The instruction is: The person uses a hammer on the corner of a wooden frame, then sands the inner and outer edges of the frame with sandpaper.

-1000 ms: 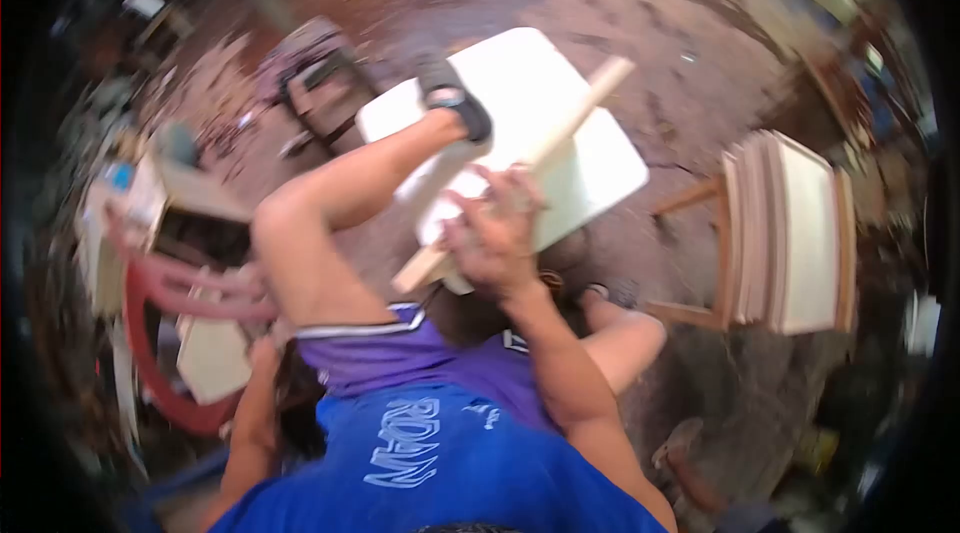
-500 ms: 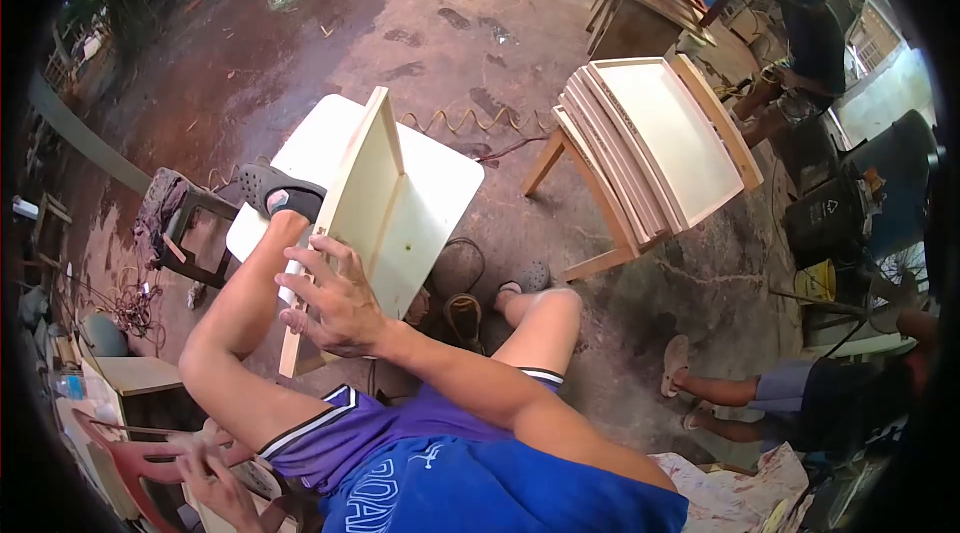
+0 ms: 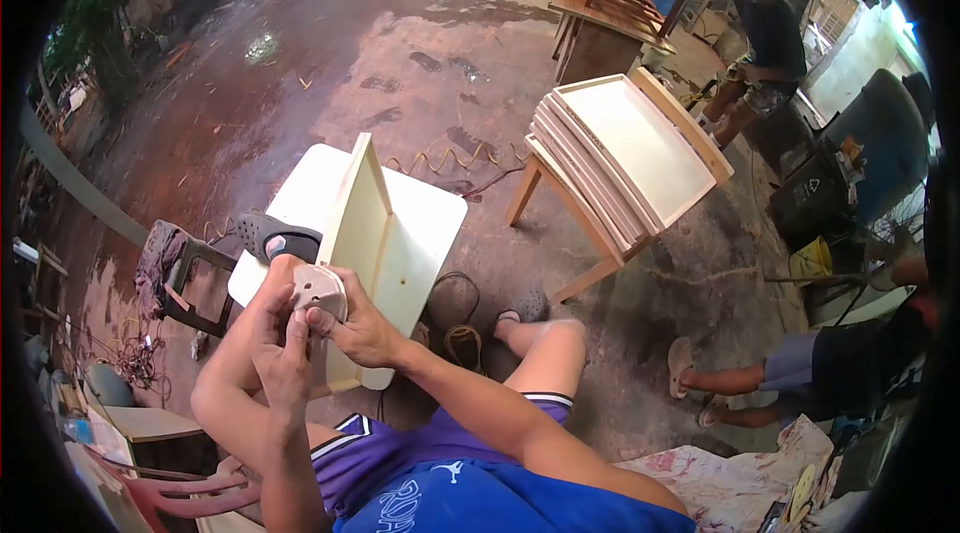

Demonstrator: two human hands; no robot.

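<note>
A pale round sanding disc (image 3: 322,285) with several holes is held up between my two hands. My left hand (image 3: 278,345) pinches its left and lower edge with thumb and fingers. From the other side my right hand (image 3: 362,331) grips it, thumb on the face and fingers behind. Just beyond my hands a shallow framed wooden panel (image 3: 362,208) stands on edge on a white tabletop (image 3: 425,223). My hands hide part of the panel's near edge. My foot in a grey clog (image 3: 275,236) rests on the tabletop against the panel.
At the right, several similar framed panels (image 3: 640,148) are stacked on a wooden stand (image 3: 540,193). A person (image 3: 765,33) works by wooden furniture at the back; another person's legs (image 3: 740,383) show at right. A coiled yellow hose (image 3: 450,158) crosses the floor. A dark stool (image 3: 190,268) stands left.
My left hand has come up from the lower left to the sanding disc. My right hand has moved off the panel's edge and turned over. The view has tilted up a little.
</note>
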